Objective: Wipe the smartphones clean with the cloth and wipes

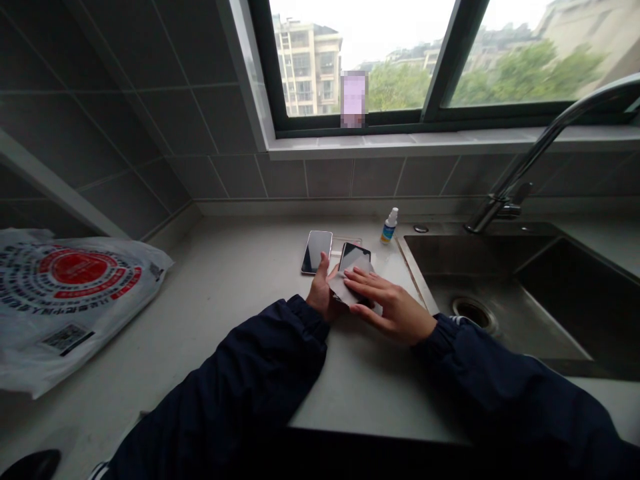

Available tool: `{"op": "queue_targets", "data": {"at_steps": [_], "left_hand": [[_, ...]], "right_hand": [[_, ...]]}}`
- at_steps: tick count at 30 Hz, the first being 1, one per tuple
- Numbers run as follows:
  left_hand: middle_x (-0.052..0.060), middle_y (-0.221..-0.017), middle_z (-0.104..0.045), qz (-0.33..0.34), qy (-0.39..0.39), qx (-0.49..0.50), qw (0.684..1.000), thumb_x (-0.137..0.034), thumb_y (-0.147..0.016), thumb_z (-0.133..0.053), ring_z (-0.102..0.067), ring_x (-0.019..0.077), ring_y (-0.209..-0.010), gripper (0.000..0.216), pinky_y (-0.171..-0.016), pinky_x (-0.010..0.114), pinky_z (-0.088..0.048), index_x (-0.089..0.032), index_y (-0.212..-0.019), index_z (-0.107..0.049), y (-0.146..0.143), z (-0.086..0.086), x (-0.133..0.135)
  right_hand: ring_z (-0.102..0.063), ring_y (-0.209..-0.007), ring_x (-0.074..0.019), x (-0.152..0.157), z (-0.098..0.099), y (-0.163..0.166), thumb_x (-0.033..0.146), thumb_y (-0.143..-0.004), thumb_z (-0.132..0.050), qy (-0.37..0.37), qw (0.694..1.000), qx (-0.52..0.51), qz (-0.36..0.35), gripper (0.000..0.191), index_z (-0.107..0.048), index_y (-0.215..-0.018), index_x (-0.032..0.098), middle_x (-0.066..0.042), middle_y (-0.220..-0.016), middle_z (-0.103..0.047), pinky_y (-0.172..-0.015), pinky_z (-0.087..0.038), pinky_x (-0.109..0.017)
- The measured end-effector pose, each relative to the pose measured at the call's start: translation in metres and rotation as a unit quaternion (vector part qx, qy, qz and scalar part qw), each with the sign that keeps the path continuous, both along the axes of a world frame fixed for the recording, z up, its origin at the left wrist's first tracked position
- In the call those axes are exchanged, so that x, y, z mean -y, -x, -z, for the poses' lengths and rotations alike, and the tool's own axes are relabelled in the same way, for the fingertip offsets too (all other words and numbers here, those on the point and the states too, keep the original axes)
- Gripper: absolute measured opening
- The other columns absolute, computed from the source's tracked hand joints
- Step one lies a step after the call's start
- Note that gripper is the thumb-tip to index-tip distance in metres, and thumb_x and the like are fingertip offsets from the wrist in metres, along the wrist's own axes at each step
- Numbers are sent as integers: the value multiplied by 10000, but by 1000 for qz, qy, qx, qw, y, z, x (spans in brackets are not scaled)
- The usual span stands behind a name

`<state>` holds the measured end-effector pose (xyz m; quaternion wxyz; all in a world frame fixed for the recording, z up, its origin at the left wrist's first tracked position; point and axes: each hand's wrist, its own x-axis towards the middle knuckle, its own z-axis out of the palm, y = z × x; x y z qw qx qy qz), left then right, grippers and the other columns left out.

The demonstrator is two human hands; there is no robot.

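Note:
My left hand [321,292] grips the near end of a dark phone [354,255] lying on the pale counter [235,287]. My right hand [387,300] lies flat with fingers stretched out, pressing a grey cloth [343,288] onto the phone's lower part. A second phone [317,251] with a dark screen lies flat just to the left, next to my left thumb. A small white spray bottle [389,225] with a blue label stands upright beyond the phones, near the sink's corner.
A steel sink [500,280] with a drain and a curved faucet [530,153] fills the right side. A printed white plastic bag [65,293] lies on the counter at far left. Grey tiled walls and a window ledge [425,141] stand behind.

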<state>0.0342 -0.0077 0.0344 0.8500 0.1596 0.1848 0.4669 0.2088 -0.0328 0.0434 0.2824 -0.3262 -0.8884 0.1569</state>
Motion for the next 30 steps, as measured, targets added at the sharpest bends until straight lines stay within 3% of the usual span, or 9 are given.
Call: {"op": "queue_targets", "data": {"at_steps": [8,14,18,24,30], "left_hand": [[218,-1127,-699,32,16,-22,999,-797,-913,-240,-720,328,-992,941,-964,508,-532,-89,-1509,-409,8,3,-4],[215,-1152,-694,53,-1,-25,998,-822,-900,-153,-721,316,-997,990,-966,507,-525,-93,-1528,-383,8,1,-4],[204,-1126,-695,41,2,-20,999,-791,-923,-175,-715,321,-1037,932,-997,515,-506,-112,-1529,-375,6,0,0],[239,-1247,-658,54,-12,40,998,-739,-960,-130,-630,315,-1233,932,-1128,454,-413,-35,-1491,-431,-2,-3,4],[210,-1397,-595,80,-32,8,996,-689,-991,-152,-596,320,-1286,842,-1136,464,-404,-112,-1579,-329,-1,1,6]], "right_hand": [[-405,-1477,-277,6,-7,-1,392,-931,-662,21,993,-22,-118,573,-535,-1473,261,-84,-1516,-533,-1222,-344,-544],[-427,-1467,-262,7,-7,-1,368,-938,-642,22,991,-32,-132,554,-537,-1471,257,-69,-1500,-553,-1219,-356,-533],[-426,-1469,-260,5,-4,0,376,-960,-622,16,995,-31,-92,559,-512,-1492,241,-86,-1521,-531,-1223,-357,-528],[-318,-1525,-263,-4,5,0,414,-1026,-501,7,1000,-17,20,558,-422,-1549,236,-85,-1602,-422,-1239,-322,-542],[-186,-1567,-287,-10,14,-2,449,-1030,-468,-9,996,-14,91,664,-282,-1610,183,-121,-1676,-248,-1257,-263,-559]]}}
